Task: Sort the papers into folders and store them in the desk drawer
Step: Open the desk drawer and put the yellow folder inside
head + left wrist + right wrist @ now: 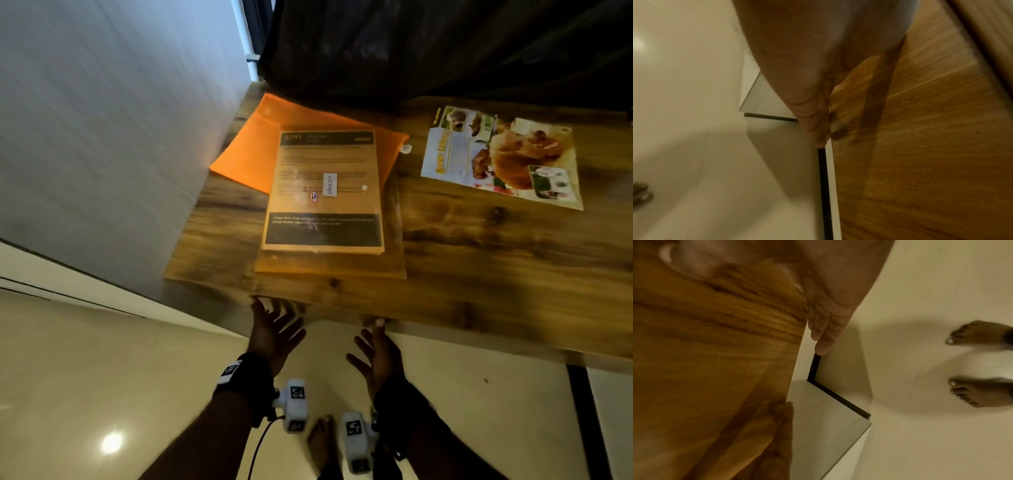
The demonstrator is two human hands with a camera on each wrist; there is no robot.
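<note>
On the wooden desk (496,267) lies a clear folder (325,195) with a printed sheet inside and a white label on top. An orange folder (253,150) sits partly under it at the back left. A colourful food flyer (503,157) lies loose at the right. My left hand (274,329) and right hand (376,349) are below the desk's front edge, fingers straight. In the wrist views the left hand (813,113) and right hand (826,331) lie flat against a wooden front panel (920,146), holding nothing.
A grey wall (102,120) runs along the desk's left side. Black cloth (445,44) hangs over the back of the desk. Below is a pale tiled floor (85,377) where my bare feet (978,392) stand.
</note>
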